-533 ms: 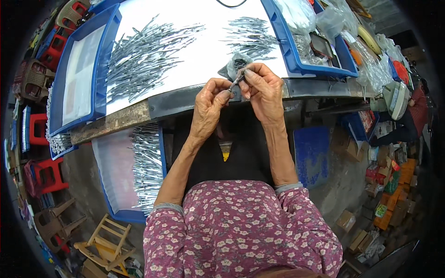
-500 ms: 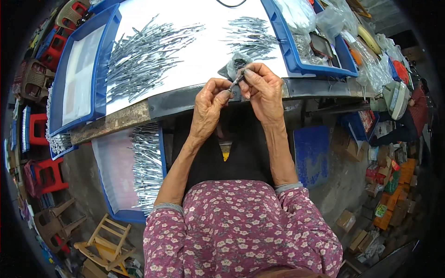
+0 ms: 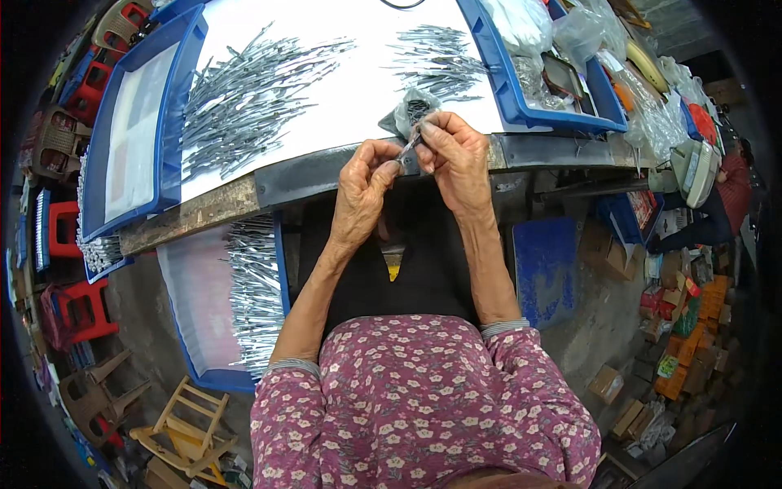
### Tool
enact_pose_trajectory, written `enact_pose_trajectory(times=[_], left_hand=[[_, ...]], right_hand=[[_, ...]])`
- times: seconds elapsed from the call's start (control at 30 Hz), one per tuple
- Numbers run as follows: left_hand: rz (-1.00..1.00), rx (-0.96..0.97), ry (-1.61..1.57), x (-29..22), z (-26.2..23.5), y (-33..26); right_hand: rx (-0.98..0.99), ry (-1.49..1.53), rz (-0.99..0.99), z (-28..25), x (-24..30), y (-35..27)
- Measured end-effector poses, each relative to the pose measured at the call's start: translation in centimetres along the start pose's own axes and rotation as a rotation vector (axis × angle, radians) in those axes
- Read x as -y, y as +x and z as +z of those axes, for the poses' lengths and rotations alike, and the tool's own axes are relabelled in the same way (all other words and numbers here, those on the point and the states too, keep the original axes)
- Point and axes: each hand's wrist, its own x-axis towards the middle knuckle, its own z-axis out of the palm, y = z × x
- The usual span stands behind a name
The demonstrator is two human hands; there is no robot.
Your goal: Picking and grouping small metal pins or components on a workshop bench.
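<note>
- The fingers of the left hand (image 3: 364,175) and the right hand (image 3: 456,155) are pressed together at the tips, both pinching one small grey metal piece (image 3: 410,149) held between them above the near edge of the bench (image 3: 301,175).
- Just behind the right fingers sits a small clear bag (image 3: 407,110) of dark little parts, touching or almost touching the hand; I cannot tell which.
- Beyond it on the white top, a smaller heap of thin metal pieces (image 3: 436,59) lies to the right, and a much larger, looser pile (image 3: 244,98) spreads to the left, well apart from the hands.
- Below the bench, on the person's left, a blue-rimmed tray (image 3: 208,379) holds a dense row of like metal pieces (image 3: 252,293).
- Judging by these heaps, the work looks part-way: one piece is in hand, many lie on the top, and which pile is finished cannot be told.
</note>
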Motion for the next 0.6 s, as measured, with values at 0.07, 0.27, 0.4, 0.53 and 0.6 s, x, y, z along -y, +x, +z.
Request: enact_pose_trajectory(times=[0.07, 0.27, 0.4, 0.53, 0.6], left_hand=[[-0.01, -0.001, -0.016, 0.1, 0.1, -0.1], [-0.027, 0.013, -0.005, 0.8, 0.5, -0.8], [-0.057, 0.041, 0.029, 0.9, 1.1, -1.3], [-0.026, 0.048, 0.084, 1.3, 1.5, -1.4], [0.001, 0.038, 0.1, 1.4, 1.5, -1.4]], right_hand=[[-0.032, -0.053, -0.036, 0.1, -0.2, -0.1], [-0.061, -0.341, -0.125, -0.5, -0.1, -1.4], [-0.085, -0.316, -0.1, -1.3, -0.5, -2.4], [-0.066, -0.279, -0.082, -1.7, -0.8, -3.1], [-0.058, -0.306, -0.067, -1.8, -1.0, -3.3]])
